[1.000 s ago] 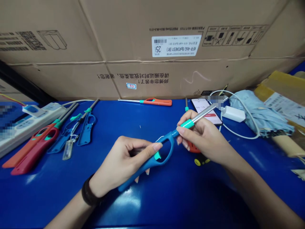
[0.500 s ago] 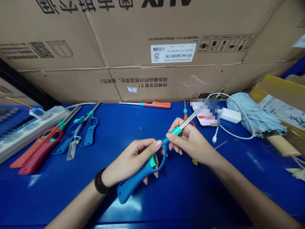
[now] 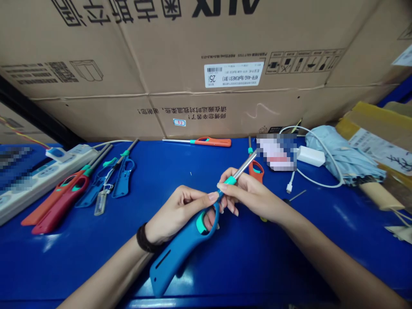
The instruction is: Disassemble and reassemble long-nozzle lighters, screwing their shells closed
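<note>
A blue long-nosed lighter [image 3: 180,251] with a teal trigger and a metal tube is held above the blue table [image 3: 225,266], its handle pointing toward me. My left hand [image 3: 175,214] is closed round the handle near the trigger loop. My right hand [image 3: 249,195] pinches the teal collar where the metal tube joins the body. The tube slants up and to the right past my fingers.
Red and blue lighters and lighter parts [image 3: 80,191] lie at the left beside a white power strip [image 3: 38,178]. An orange lighter [image 3: 206,141] rests by the cardboard box [image 3: 206,64] at the back. A phone, a white charger [image 3: 310,156] with cable and a folded umbrella [image 3: 347,161] sit at the right.
The lighter has swung so that its handle points more toward me and lower. Both hands have drawn closer together and shifted left. The view has tilted up a little.
</note>
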`<state>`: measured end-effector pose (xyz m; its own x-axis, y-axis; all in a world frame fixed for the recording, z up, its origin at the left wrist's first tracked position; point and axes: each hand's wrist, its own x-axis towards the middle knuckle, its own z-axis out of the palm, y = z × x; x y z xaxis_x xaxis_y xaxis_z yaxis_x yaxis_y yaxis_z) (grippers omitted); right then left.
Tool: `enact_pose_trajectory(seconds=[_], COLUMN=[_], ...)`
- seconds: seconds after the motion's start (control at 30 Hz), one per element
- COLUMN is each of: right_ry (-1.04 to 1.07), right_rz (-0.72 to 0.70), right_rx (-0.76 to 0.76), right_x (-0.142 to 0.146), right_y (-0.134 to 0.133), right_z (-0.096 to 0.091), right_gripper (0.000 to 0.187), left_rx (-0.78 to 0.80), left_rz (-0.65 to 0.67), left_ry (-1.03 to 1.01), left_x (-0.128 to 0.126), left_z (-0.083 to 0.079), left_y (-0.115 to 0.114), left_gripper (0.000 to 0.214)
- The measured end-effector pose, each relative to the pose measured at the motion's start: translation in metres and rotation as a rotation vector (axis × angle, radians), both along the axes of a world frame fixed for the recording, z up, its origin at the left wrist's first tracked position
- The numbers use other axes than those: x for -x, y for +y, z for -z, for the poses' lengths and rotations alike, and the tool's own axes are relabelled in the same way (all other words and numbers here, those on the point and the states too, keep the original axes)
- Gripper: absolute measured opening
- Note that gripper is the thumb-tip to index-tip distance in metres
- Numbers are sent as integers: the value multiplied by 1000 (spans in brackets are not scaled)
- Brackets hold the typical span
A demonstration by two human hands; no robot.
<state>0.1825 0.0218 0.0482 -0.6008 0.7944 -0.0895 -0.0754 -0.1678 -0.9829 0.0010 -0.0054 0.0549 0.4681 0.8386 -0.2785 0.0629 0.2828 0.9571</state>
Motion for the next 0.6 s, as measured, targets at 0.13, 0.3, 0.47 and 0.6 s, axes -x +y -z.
enact_pose_trajectory(seconds=[0.13, 0.3, 0.47, 0.6], right_ry=[36, 44, 48, 39], right_rz=[-11, -21, 45, 96], right_rx=[-9, -95, -115, -133], right_x=[-1, -4, -2, 1], right_y=[0, 0, -1, 0], right_z=[-3, -1, 0, 3], right_gripper=[24, 23, 26, 33], left_rx=[180, 291, 300, 183], left_rz=[-15, 13, 9, -37], left_ry=[-160, -235, -289, -297], left_x=[-1, -1, -5, -8], left_z=[3, 6, 7, 8], left_y=[3, 4, 2, 2], left_gripper=[38, 39, 36, 31])
